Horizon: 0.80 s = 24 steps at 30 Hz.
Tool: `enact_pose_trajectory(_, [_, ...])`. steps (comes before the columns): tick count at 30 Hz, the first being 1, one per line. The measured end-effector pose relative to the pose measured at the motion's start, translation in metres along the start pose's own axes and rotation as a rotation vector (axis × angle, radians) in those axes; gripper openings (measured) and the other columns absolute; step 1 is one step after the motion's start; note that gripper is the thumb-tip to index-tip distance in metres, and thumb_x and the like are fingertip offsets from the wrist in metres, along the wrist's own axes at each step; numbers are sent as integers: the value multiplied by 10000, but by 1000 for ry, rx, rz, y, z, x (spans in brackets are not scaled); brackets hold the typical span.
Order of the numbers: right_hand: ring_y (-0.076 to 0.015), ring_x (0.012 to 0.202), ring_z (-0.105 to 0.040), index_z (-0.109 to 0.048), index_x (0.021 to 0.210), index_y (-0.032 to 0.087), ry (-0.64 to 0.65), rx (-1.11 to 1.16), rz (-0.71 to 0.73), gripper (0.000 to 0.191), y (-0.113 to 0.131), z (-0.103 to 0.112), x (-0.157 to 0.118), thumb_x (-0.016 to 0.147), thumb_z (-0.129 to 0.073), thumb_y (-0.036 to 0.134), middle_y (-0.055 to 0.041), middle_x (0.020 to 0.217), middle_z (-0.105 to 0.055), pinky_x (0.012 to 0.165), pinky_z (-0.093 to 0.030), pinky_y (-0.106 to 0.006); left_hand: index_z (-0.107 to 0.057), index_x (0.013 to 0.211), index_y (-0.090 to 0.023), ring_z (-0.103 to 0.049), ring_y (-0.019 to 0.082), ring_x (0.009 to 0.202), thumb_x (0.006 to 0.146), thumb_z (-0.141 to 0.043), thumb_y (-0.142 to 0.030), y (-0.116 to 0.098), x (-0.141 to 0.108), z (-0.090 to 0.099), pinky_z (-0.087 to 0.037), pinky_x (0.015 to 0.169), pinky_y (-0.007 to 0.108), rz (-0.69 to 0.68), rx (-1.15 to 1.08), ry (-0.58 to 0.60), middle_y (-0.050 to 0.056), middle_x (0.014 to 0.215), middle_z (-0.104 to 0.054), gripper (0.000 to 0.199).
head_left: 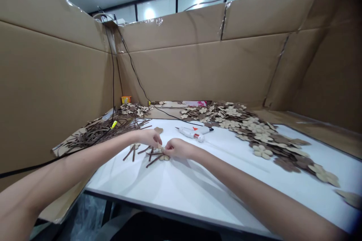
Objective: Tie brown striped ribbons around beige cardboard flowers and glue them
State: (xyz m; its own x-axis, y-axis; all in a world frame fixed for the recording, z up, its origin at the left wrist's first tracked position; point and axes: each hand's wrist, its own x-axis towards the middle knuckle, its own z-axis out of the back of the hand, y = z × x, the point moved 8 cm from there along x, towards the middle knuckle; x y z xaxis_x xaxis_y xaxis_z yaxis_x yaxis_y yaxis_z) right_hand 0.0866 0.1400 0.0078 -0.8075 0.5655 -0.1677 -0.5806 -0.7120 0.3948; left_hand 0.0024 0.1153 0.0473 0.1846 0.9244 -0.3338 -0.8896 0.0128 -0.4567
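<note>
- Beige piece point(160, 146), small and up between the two hands, above the left-centre of the white table point(135, 190); its outline is mostly covered by fingers.
- Left hand point(148, 137) comes in from the left, thumb and fingertip pinching it!
- Right hand point(175, 148) meets it from the right, fingers curled, tips nipping the same piece; exactly where they grip is hard to make out.
- Just below on the near side, a beige flower point(164, 157) peeks out, partly hidden by the right hand, with brown strips point(153, 161) fanning left.
- Farther off, the glue gun point(195, 133) lies on its side.
- Over right, a heap of flowers point(261, 135), many overlapped; far left, tangled strips point(96, 133), partly behind the left forearm.
- Both upper arms are cut off by the picture's edges.
</note>
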Motion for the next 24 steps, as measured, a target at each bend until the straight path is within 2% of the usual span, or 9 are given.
enact_pose_trajectory(4, [-156,761,-600,-599,955,116,-53,49,21,275,-6,17,-5,890,-519,370,-22,904,-613,661,-509,-307,-593,1018,-127,-606,187,859,868,-543,-327,-2,1,-3,-518,730,349,-33,-93,-21,48,1014,-611,254])
enact_pose_trajectory(8, [-116,647,-560,-590,861,119,-134,60,17,269,2,37,-19,885,-521,378,6,776,-583,592,-475,-266,-588,974,-120,-604,140,748,875,-538,-311,-4,4,-3,-519,651,302,-24,-190,-66,36,913,-616,221])
enact_pose_trajectory(12, [-74,491,-426,-566,751,135,-206,102,28,293,13,54,-34,876,-506,392,53,599,-473,479,-349,-213,-585,964,-121,-596,126,716,878,-534,-304,-10,0,0,-513,625,284,-48,-315,-119,30,890,-613,208])
enact_pose_trajectory(16, [-67,472,-340,-606,722,144,-255,137,33,268,16,65,-45,817,-515,377,63,539,-411,450,-231,-220,-587,826,-113,-557,95,611,867,-546,-294,-18,-6,-3,-470,562,240,-93,-461,-170,0,749,-592,190])
enact_pose_trajectory(18, [-72,495,-368,-630,745,145,-268,134,32,303,14,70,-49,814,-500,410,50,565,-453,454,-249,-219,-579,761,-113,-549,89,590,852,-562,-268,-22,-8,-6,-447,541,220,-122,-536,-172,-11,697,-581,181])
enact_pose_trajectory(21, [-90,585,-489,-642,885,149,-273,112,29,394,1,79,-51,882,-409,467,3,730,-579,507,-361,-212,-584,781,-117,-575,104,653,854,-559,-261,-23,-9,-9,-463,575,233,-165,-628,-163,-2,741,-598,163])
enact_pose_trajectory(24, [-136,753,-582,-568,1068,141,-332,18,-52,376,-36,93,-49,927,-390,441,-58,959,-608,658,-473,-291,-591,880,-119,-591,126,723,876,-533,-291,-15,-4,-7,-497,636,281,-151,-691,-188,20,838,-611,182])
